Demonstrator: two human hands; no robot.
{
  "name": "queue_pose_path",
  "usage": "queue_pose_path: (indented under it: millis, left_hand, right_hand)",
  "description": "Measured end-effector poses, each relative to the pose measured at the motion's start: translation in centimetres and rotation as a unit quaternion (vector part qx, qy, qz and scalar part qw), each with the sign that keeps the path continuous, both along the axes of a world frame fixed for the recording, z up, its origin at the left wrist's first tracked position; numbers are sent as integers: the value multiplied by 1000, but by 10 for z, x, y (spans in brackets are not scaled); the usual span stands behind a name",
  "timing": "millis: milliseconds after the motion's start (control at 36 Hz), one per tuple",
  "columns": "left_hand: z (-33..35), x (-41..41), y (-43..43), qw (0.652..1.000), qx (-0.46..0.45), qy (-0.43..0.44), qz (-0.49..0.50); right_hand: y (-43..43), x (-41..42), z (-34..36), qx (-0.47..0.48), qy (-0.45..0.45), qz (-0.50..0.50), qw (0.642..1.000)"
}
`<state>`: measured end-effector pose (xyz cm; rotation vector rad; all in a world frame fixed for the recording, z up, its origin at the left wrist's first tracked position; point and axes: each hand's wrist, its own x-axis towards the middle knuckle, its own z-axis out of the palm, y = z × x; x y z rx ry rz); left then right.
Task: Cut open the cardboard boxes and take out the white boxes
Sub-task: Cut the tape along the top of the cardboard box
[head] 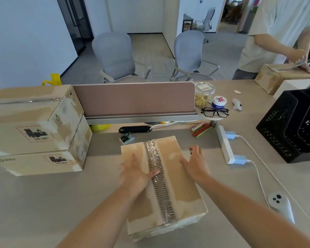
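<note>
left hand [136, 173] lies flat on the taped cardboard box [179, 185] on the bench [61, 203], fingers released; right hand [195, 162] at its right edge (fingers' state unclear).

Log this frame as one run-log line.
phase: pre-cut | cardboard box: on table, tape seam sealed | left hand: flat on top | right hand: on top, grip unclear

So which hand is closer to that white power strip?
Right. The right hand rests on the right half of the cardboard box, left of the power strip; the left hand lies on its left half, across the taped seam, farther away.
</note>
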<state>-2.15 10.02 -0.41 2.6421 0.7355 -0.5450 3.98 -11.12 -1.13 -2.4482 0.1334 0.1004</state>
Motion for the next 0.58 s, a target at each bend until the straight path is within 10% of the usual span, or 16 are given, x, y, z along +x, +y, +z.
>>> queue_pose_path:
  millis: [417, 583]
  left_hand:
    - [43, 24, 10, 967, 137, 10, -217]
    - [17, 26, 15, 832, 127, -123, -527]
  right_hand:
    - [-23, -35, 21, 4, 24, -7, 1000]
    - [-30, -79, 19, -101, 47, 12, 994]
